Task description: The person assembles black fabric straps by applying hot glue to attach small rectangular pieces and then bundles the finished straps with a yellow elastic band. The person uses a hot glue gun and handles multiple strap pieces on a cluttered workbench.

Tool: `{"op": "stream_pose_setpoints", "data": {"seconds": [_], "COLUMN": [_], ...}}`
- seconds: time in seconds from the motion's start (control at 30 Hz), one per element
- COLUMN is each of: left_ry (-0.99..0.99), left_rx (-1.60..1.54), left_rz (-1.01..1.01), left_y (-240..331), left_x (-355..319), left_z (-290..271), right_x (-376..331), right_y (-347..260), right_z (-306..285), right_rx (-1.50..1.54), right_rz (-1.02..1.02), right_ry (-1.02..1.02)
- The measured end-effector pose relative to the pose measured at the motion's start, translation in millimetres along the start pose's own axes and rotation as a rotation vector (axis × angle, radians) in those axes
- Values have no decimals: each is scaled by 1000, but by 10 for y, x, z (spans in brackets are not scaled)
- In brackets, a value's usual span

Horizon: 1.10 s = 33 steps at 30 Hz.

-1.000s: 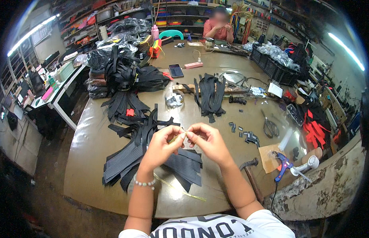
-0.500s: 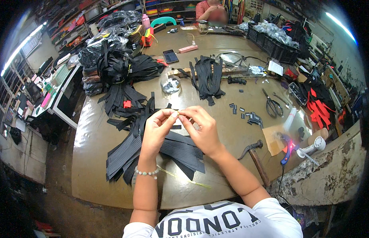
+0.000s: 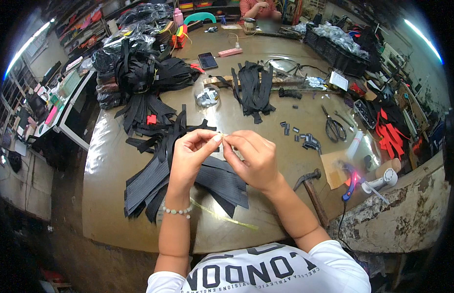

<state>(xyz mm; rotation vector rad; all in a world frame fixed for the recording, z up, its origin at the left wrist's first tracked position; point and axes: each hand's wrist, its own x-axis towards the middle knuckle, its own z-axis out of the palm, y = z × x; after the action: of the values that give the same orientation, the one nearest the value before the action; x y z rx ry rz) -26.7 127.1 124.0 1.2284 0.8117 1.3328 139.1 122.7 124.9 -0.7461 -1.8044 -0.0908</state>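
The left hand (image 3: 190, 154) and right hand (image 3: 253, 158) meet above the near middle of the surface (image 3: 110, 161), fingertips almost touching. Between them sits a small pale piece (image 3: 221, 136), pinched by the left thumb and forefinger on its left end and by the right fingertips on its right end. It is held in the air, clear of the surface, just above the strap pile (image 3: 188, 180). The piece is tiny, light-coloured and slightly shiny; its exact shape is too small to tell. Both hands are curled closed around it, the other fingers folded in. A bead bracelet (image 3: 177, 211) circles the left wrist.

The strap pile is flat black webbing, fanned out from below the hands toward the near left. A second bundle of black straps (image 3: 253, 90) lies farther off, right of centre. A heap of black straps and bags (image 3: 139, 73) fills the far left. Scissors (image 3: 334, 128) lie to the right, with small black clips (image 3: 297, 133) between them and the hands. A hammer (image 3: 312, 193) lies near the right forearm. A phone (image 3: 208, 60) rests on the far side.
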Motion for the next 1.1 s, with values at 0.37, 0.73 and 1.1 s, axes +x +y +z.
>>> {"op": "stream_pose_setpoints", "data": {"seconds": [0.37,0.73,1.1], "left_ry": [-11,137,31], "left_rx": [23,236,-364], "left_rz": [4,59,-212], "left_y": [14,70,-90], "left_x": [9,34,79], "left_z": [-25,-128,-164], "right_x": [20,49,50], "right_y": [-57,194,100], "right_z": [21,-78,-58], "right_rx": [359,44,657], "right_rz": [281,304,614], "right_ry": [-21,130,-172]}}
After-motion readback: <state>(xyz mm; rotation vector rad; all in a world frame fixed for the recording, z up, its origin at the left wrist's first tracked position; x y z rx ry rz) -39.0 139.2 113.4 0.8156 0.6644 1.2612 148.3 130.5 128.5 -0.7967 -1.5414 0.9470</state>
